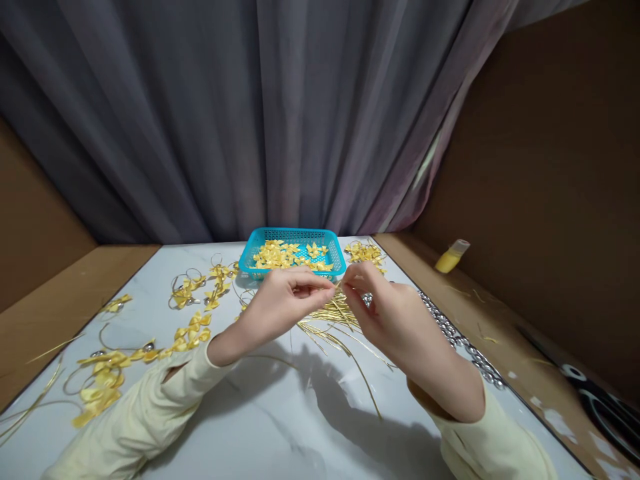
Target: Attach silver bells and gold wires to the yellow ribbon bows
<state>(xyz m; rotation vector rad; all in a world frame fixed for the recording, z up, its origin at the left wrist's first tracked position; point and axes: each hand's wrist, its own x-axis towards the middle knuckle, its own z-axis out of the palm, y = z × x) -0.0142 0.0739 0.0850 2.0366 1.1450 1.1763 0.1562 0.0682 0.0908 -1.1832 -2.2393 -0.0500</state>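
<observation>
A heavy grey curtain hangs in deep vertical folds across the back, with flat brown board walls closing in either side. Below them lies a smooth white tabletop with faint grey marbling, glossy enough to carry the shadow of the arms.

Both forearms come in from the bottom in soft pale-yellow sleeves. The left hand and right hand meet over the middle of the table, each with fingers curled narrow and thumb pressed to forefinger, pinching between them what looks like one thin gold cord; the pinch point is too small to tell more. Directly beneath the hands a loose sheaf of stiff, shiny gold cords fans out on the table, a few strands trailing toward the near edge.

Just behind the hands stands a turquoise plastic basket, rectangular with a perforated wall, holding a heap of small yellow satin bows. A smaller pile of the same bows lies just right of it. To the left, finished bows on gold loops with small silver bells are scattered across the table. Along the right edge runs a row of round silver bells, and beyond it, on the wooden ledge, a small yellow glue bottle lies tilted.
</observation>
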